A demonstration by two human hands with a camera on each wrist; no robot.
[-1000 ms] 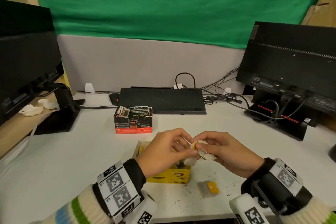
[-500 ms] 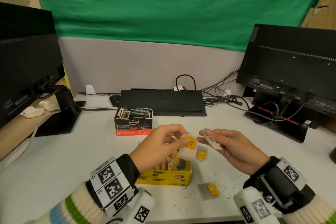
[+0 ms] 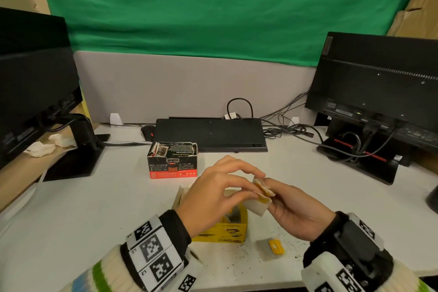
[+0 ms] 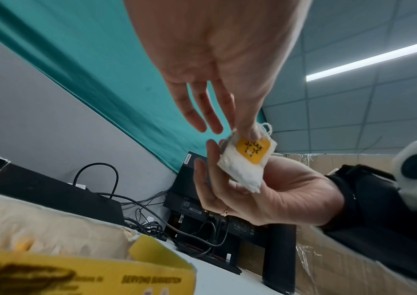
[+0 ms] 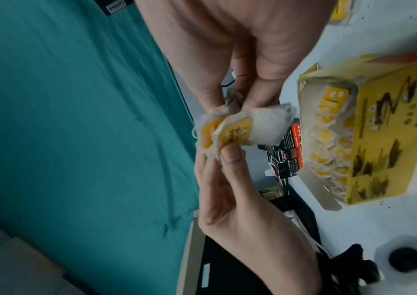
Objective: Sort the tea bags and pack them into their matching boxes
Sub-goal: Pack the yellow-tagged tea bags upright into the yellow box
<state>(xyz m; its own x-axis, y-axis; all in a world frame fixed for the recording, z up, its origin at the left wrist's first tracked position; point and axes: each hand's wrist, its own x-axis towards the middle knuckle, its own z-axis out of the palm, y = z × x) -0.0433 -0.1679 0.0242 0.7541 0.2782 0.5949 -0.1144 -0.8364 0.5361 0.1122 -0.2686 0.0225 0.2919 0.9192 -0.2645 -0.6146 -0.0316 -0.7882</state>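
Both hands meet above the open yellow box [image 3: 225, 232] and hold a small bunch of white tea bags with yellow tags [image 3: 260, 199]. My left hand [image 3: 251, 188] pinches the bunch from the left between thumb and forefinger, its other fingers straight. My right hand [image 3: 269, 197] cups and grips the same bags from the right. The left wrist view shows one tag face-on on the tea bags [image 4: 249, 159]. In the right wrist view two tagged tea bags [image 5: 230, 133] overlap, and the yellow box [image 5: 384, 127] holds several more. A black and red box [image 3: 173, 161] stands open behind.
One loose yellow-tagged tea bag [image 3: 272, 246] lies on the white desk [image 3: 94, 208] right of the yellow box, among scattered tea crumbs. A black keyboard [image 3: 211, 134] lies at the back. Monitors [image 3: 379, 83] stand on both sides, with cables at the right.
Half a second ago the hands were apart, the left holding tagged bags and the right a single bag. They have since closed together, and the bags are now pressed into one bunch.
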